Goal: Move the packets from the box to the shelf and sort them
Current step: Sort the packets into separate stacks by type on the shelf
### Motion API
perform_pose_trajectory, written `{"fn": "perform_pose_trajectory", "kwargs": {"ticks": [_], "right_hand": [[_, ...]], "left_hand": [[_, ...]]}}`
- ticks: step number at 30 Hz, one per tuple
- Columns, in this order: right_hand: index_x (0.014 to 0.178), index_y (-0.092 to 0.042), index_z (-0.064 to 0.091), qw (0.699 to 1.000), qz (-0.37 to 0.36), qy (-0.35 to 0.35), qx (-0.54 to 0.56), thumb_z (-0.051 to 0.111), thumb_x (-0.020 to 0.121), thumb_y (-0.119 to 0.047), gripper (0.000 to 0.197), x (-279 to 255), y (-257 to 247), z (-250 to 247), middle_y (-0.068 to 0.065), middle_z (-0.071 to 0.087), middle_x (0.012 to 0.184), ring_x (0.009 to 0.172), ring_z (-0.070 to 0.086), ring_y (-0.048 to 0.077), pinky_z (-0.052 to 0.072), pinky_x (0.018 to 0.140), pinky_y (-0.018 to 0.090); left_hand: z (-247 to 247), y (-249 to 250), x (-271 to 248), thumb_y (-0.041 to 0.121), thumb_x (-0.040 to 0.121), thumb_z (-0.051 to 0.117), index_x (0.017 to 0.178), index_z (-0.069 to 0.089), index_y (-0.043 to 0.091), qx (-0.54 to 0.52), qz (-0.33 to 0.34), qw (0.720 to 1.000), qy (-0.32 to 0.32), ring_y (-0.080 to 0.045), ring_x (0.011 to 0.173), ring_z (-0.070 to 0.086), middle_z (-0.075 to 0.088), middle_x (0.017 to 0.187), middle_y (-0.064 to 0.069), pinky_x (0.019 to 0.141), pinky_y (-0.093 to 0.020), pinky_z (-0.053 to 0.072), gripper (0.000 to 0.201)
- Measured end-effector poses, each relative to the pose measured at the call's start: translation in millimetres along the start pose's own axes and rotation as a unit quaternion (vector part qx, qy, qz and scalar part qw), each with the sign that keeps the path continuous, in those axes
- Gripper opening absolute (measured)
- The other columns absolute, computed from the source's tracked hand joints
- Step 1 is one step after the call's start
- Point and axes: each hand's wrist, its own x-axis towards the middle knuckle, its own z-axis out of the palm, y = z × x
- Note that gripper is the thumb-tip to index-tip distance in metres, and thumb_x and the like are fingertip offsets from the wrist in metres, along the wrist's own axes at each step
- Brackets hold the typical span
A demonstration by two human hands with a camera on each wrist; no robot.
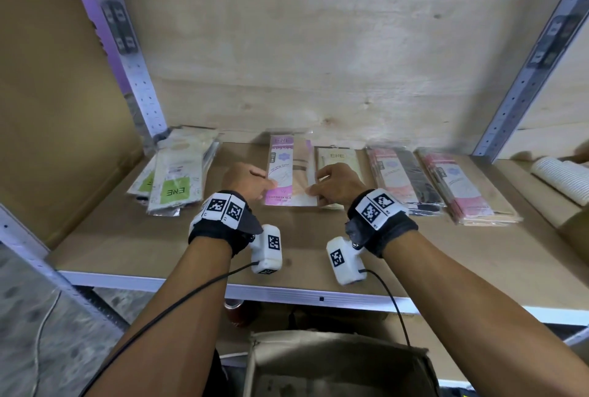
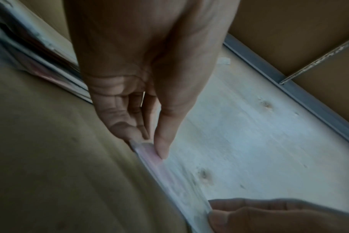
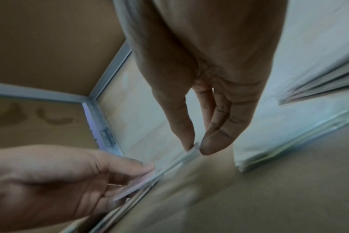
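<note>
A purple-and-beige packet [image 1: 288, 170] lies on the wooden shelf [image 1: 134, 237], near its middle. My left hand [image 1: 251, 181] pinches its left edge between thumb and fingers, and the left wrist view shows the pinched packet edge [image 2: 147, 149] close up. My right hand [image 1: 334, 184] pinches the packet's right edge, with the thumb and forefinger closed on the thin packet edge [image 3: 189, 155]. The cardboard box [image 1: 338, 368] stands open below the shelf, its inside dark.
A stack of green-label packets [image 1: 175, 180] lies at the shelf's left. A beige packet [image 1: 339, 157] sits behind my right hand. Two stacks of pink-label packets [image 1: 401, 177] [image 1: 462, 186] lie to the right. Metal uprights [image 1: 127, 52] flank the bay; a white ribbed roll [image 1: 561, 177] lies far right.
</note>
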Motion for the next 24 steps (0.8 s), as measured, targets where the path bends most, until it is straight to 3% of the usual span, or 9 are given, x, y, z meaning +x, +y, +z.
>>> {"fn": "perform_pose_trajectory", "kwargs": {"ticks": [4, 6, 13, 17, 21, 24], "right_hand": [[0.103, -0.003, 0.065, 0.996, -0.01, 0.002, -0.087, 0.083, 0.076, -0.01, 0.033, 6.9, -12.7, 16.0, 0.016, 0.072, 0.1, 0.089, 0.073, 0.03, 0.061, 0.084, 0.043], [0.111, 0.001, 0.064, 0.995, 0.002, -0.007, -0.104, 0.084, 0.076, -0.01, 0.042, 9.5, -17.4, 20.6, 0.018, 0.069, 0.111, 0.096, 0.071, 0.032, 0.06, 0.087, 0.044], [0.111, 0.004, 0.066, 0.985, 0.015, -0.036, -0.167, 0.083, 0.076, -0.012, 0.042, 14.9, -20.9, 32.6, 0.019, 0.071, 0.11, 0.098, 0.071, 0.032, 0.059, 0.088, 0.044], [0.111, 0.004, 0.067, 0.983, 0.014, -0.041, -0.18, 0.079, 0.079, -0.011, 0.038, 15.7, -21.0, 33.0, 0.02, 0.071, 0.108, 0.091, 0.072, 0.029, 0.061, 0.082, 0.039], [0.111, 0.002, 0.067, 0.976, 0.028, -0.044, -0.213, 0.086, 0.073, -0.01, 0.044, 14.4, -21.5, 35.6, 0.018, 0.07, 0.111, 0.101, 0.07, 0.029, 0.059, 0.088, 0.042], [0.109, 0.003, 0.067, 0.979, 0.041, -0.037, -0.195, 0.086, 0.073, -0.01, 0.043, 12.6, -20.5, 36.1, 0.019, 0.071, 0.108, 0.095, 0.072, 0.031, 0.06, 0.085, 0.045]], "left_hand": [[-4.9, -12.0, 4.6, 0.011, 0.078, 0.083, 0.094, 0.077, 0.006, 0.025, -0.013, 1.0, 0.011, -0.031, 0.091, 0.072, 0.076, 0.097, -0.013, 0.087, -0.04, 0.06, 0.018], [-5.9, -15.7, 6.1, 0.01, 0.079, 0.082, 0.098, 0.076, 0.001, 0.033, -0.019, 0.999, 0.008, -0.036, 0.098, 0.071, 0.075, 0.103, -0.018, 0.091, -0.045, 0.058, 0.022], [-13.4, -15.7, 5.1, 0.016, 0.082, 0.078, 0.096, 0.078, 0.001, 0.126, 0.009, 0.992, 0.001, -0.033, 0.092, 0.072, 0.076, 0.097, -0.017, 0.086, -0.04, 0.059, 0.02], [-15.0, -10.2, -1.1, 0.02, 0.086, 0.074, 0.097, 0.078, 0.003, 0.168, 0.006, 0.986, -0.005, -0.027, 0.094, 0.071, 0.076, 0.098, -0.013, 0.073, -0.028, 0.05, 0.02], [-14.6, -6.5, -4.4, 0.022, 0.089, 0.071, 0.101, 0.076, 0.003, 0.174, 0.002, 0.985, -0.011, -0.028, 0.098, 0.07, 0.075, 0.103, -0.013, 0.08, -0.031, 0.053, 0.023], [-12.7, -6.4, -3.6, 0.023, 0.09, 0.071, 0.109, 0.074, 0.003, 0.166, -0.002, 0.986, -0.019, -0.028, 0.101, 0.069, 0.073, 0.109, -0.013, 0.088, -0.034, 0.055, 0.028]]}}
